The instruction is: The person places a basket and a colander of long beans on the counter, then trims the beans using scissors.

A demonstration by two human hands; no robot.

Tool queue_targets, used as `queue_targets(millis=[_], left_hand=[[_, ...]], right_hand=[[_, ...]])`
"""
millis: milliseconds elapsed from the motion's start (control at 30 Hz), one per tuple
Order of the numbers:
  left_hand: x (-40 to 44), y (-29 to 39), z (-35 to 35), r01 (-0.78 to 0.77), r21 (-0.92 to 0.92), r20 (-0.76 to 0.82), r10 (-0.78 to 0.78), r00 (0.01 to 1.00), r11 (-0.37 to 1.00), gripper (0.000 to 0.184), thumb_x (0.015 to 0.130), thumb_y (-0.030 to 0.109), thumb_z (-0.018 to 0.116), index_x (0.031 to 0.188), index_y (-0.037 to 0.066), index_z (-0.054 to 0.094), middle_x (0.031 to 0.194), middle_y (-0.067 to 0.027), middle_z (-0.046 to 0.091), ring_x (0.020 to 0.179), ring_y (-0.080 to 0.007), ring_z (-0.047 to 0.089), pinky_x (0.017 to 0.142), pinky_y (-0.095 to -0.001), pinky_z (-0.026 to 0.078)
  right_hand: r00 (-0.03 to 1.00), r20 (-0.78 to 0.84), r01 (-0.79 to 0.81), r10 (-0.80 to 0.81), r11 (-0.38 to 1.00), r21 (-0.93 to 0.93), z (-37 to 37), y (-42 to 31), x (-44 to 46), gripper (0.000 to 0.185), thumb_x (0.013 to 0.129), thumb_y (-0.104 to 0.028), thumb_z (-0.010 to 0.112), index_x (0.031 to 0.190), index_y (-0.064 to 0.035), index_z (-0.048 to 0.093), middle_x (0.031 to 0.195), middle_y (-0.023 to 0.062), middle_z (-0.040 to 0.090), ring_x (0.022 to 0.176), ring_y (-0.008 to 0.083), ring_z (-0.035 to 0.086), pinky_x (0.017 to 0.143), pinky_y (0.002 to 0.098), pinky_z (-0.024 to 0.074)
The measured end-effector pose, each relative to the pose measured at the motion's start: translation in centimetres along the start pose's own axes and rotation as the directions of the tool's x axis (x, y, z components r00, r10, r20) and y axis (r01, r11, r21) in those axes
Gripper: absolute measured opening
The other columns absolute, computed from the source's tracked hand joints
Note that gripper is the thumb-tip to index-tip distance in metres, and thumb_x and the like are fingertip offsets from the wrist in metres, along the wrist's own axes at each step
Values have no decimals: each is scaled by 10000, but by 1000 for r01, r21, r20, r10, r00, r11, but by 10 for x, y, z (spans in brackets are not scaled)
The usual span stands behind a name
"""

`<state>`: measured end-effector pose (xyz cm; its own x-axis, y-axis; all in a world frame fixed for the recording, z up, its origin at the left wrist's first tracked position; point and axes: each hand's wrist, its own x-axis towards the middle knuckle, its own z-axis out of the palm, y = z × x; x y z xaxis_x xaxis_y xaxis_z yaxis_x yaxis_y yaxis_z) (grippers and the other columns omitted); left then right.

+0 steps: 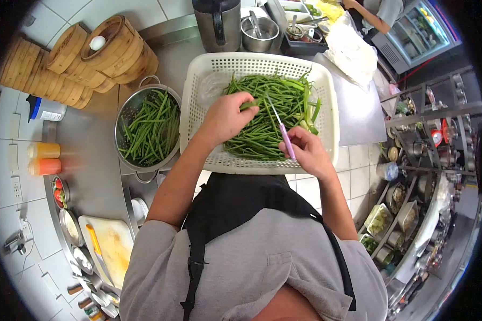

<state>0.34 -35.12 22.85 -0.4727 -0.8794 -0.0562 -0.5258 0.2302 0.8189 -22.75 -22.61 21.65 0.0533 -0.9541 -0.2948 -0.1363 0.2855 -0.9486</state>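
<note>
A white perforated plastic basket (pixel 260 60) in front of me holds a heap of long green beans (pixel 257 136). Over its left part, my left hand (pixel 229 119) is closed with a green bean (pixel 258 101) pinched between thumb and fingers. My right hand (pixel 307 151) grips the purple handle of a small knife (pixel 285 138), whose thin blade points up toward the left hand. Left of the basket stands a steel colander (pixel 121 125) with more green beans (pixel 151 128) in it. A clear plastic container (pixel 211 88) lies in the basket's upper left corner.
Bamboo steamers (pixel 120 53) stand at the back left. Behind the basket are a dark metal jug (pixel 217 27) and a steel pot (pixel 260 35). A cutting board (pixel 120 235) with a yellow-handled knife (pixel 96 243) lies at left. Another person's arm (pixel 368 16) shows at the top right.
</note>
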Motion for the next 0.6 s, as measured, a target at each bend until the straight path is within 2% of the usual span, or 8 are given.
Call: queue_targets(millis=[33, 67, 167, 267, 400, 467, 600], left_hand=[[-2, 3, 0, -23, 83, 37, 20, 999, 996, 244, 923, 262, 703, 996, 31, 676, 793, -142, 677, 684, -238, 632, 665, -373, 489], [-6, 8, 1, -81, 112, 35, 77, 996, 990, 245, 910, 271, 701, 1016, 51, 686, 855, -182, 691, 738, -344, 659, 686, -420, 502], [-10, 9, 6, -153, 148, 71, 144, 987, 977, 265, 898, 286, 707, 1025, 54, 694, 879, -183, 702, 778, -373, 671, 685, -432, 505], [-13, 15, 6, -176, 169, 103, 161, 982, 970, 270, 890, 289, 712, 1033, 61, 693, 875, -180, 702, 769, -378, 669, 675, -440, 503], [-13, 17, 5, -209, 178, 106, 193, 975, 961, 262, 891, 287, 705, 1024, 62, 680, 858, -182, 696, 749, -382, 663, 664, -445, 500], [-11, 17, 5, -217, 172, 101, 202, 974, 961, 261, 888, 282, 703, 1023, 61, 675, 853, -185, 693, 750, -383, 662, 665, -446, 500], [-12, 17, 6, -174, 171, 113, 156, 981, 970, 248, 879, 243, 695, 1044, 61, 659, 865, -186, 696, 770, -379, 672, 674, -442, 503]], right_hand=[[1000, -3, -9, 9, 997, -71, 0, 0, 0, 229, 918, -220, 768, 923, -28, 644, 693, -27, 622, 642, 34, 551, 574, 226, 421], [1000, -17, -23, 21, 993, -117, 1, -4, -1, 257, 901, -247, 787, 908, -30, 650, 661, -27, 624, 630, 30, 553, 571, 226, 421], [999, -37, -1, -1, 998, -56, 3, -7, -1, 272, 898, -266, 790, 912, -30, 656, 661, -22, 634, 647, 33, 570, 580, 224, 428], [999, -34, -3, 0, 994, -107, 1, -6, -1, 272, 894, -264, 794, 916, -28, 661, 676, -12, 651, 660, 39, 585, 586, 225, 435], [998, -48, 48, -52, 996, -79, 0, -2, 1, 260, 894, -248, 792, 919, -26, 658, 690, -9, 662, 652, 43, 579, 581, 230, 434], [998, -55, -27, 16, 977, -209, -2, -5, 0, 230, 912, -221, 770, 923, -23, 654, 710, -6, 676, 651, 41, 571, 577, 233, 433], [999, -47, -5, 0, 994, -109, -1, -3, 0, 162, 956, -163, 704, 921, -19, 639, 739, -3, 690, 653, 33, 560, 568, 223, 422]])
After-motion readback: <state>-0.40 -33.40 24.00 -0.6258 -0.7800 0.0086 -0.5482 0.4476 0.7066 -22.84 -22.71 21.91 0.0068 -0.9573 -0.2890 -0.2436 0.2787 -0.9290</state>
